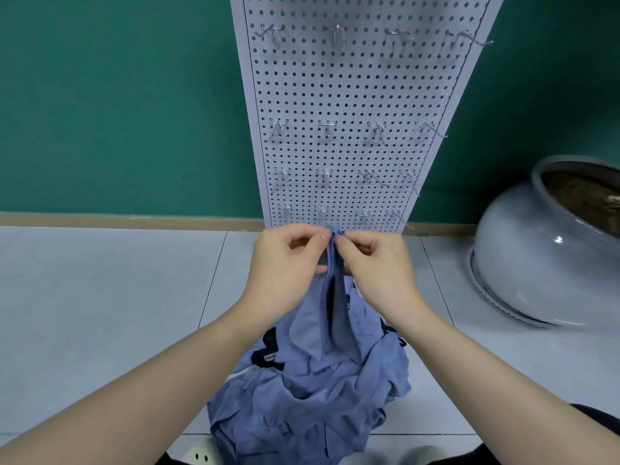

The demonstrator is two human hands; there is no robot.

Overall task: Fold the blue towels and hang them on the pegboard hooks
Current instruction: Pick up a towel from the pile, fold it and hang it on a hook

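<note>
Both hands, the left hand (288,260) and the right hand (375,260), pinch one blue towel (332,297) by its top edge at 12 o'clock of the heap of towels (312,397) on the floor. Risks: its tail looks tangled and could drag neighbours up; a light pinch may slip. Pegboard hooks (327,127) stand bare.

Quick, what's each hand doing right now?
Left hand: closed, pinching the top edge of a towel.
Right hand: closed, pinching the same towel edge.
</note>
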